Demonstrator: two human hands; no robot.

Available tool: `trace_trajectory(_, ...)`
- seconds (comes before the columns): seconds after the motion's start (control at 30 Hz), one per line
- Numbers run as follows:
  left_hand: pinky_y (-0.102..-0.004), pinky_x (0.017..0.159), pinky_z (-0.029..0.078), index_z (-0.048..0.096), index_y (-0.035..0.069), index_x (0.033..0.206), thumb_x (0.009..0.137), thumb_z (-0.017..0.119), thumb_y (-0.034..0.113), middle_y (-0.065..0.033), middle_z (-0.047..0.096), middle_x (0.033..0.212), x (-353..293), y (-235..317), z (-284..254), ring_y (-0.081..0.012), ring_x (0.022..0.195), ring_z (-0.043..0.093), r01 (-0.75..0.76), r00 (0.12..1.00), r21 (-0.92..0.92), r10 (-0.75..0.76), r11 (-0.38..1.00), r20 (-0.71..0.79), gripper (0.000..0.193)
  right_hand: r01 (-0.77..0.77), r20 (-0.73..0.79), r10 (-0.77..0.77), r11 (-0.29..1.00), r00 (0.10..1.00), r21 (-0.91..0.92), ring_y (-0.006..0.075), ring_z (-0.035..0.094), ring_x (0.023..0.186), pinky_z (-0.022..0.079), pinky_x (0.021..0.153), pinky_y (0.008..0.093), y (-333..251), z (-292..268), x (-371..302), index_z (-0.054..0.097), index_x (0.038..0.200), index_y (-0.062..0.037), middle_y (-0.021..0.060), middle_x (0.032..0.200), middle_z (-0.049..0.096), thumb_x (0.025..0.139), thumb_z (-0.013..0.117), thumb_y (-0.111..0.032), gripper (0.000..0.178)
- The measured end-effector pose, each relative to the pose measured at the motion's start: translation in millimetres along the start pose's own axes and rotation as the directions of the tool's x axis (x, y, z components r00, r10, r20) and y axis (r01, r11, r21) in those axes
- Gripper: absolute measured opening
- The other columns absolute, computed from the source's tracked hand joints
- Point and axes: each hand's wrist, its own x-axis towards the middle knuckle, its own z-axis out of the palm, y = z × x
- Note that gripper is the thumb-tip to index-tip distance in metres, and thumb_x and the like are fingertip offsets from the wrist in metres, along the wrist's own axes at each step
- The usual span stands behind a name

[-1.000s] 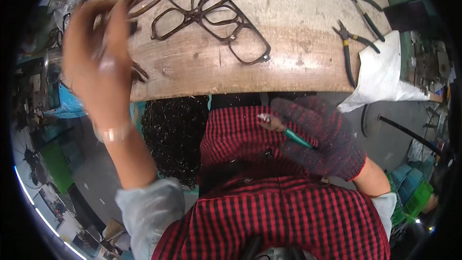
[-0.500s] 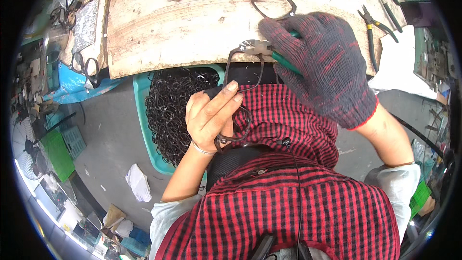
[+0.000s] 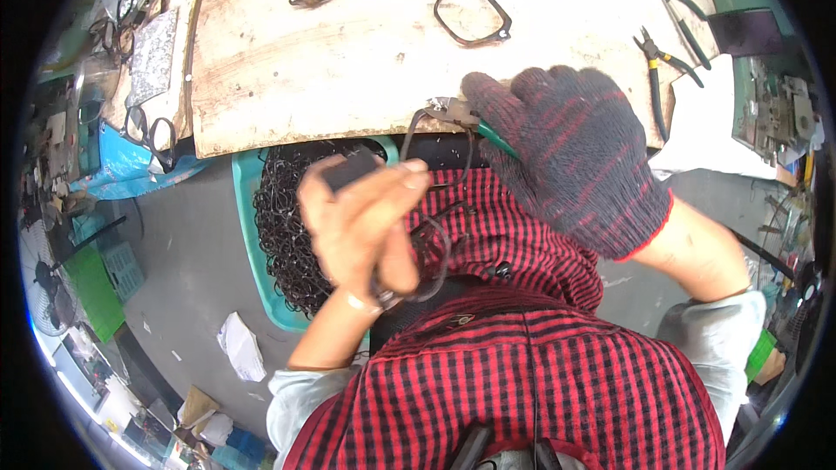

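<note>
My bare left hand (image 3: pixel 361 222), smeared by motion and with a dark wrap on one finger, is closed on a dark eyeglass frame (image 3: pixel 448 252) held over my lap. My right hand (image 3: pixel 575 161), in a dark knitted glove with red flecks, grips green-handled pliers (image 3: pixel 498 140). The pliers' metal jaws meet the upper end of the eyeglass frame at the bench edge. Whether the jaws are closed on it I cannot tell. Farther back on the wooden bench (image 3: pixel 287 70) lie several tortoiseshell eyeglass frames (image 3: pixel 475 39), partly overlapping.
A turquoise tub (image 3: pixel 248 235) heaped with dark frames (image 3: pixel 296 244) stands below the bench, left of my lap. Two cutting pliers (image 3: pixel 655 78) lie at the bench's right, beside white paper (image 3: pixel 705 122). Blue plastic (image 3: pixel 131 161) hangs at the left; crumpled paper (image 3: pixel 240 346) lies on the floor.
My left hand has shifted left and blurred, its fingers turned on the eyeglass frame. The gloved hand with the pliers sits slightly lower and left. The whole view has tilted a little.
</note>
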Motion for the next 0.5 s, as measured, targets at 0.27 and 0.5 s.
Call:
trace_trajectory(0.27,-0.0251,0.057,0.04,0.077,0.002,0.097,0.096,0.072,0.025,-0.0044,0.066,0.071,168.6,-22.0,6.5,-0.008,0.062,0.056,0.26,0.924,0.266,-0.319,0.928,0.21,0.023,-0.154,-0.038,0.195,0.866,0.98,0.476,0.036,0.065,0.095,0.051,0.085,0.0464,0.6,-2.4,-63.6,0.063,0.14,-0.01,0.0183,0.106,0.068,0.087,0.078,-0.025,0.057)
trace_trajectory(0.5,-0.025,0.06,0.044,0.076,0.003,0.098,0.095,0.073,0.024,-0.0032,0.071,0.08,159.3,-44.5,18.8,-0.0104,0.065,0.06,0.488,0.866,-0.183,-0.447,0.854,0.224,0.022,-0.286,0.074,0.305,0.743,0.949,0.606,0.0381,0.066,0.107,0.053,0.093,0.0461,5.2,-2.9,-103.0,0.063,0.141,-0.0079,0.0184,0.112,0.069,0.086,0.078,-0.025,0.059)
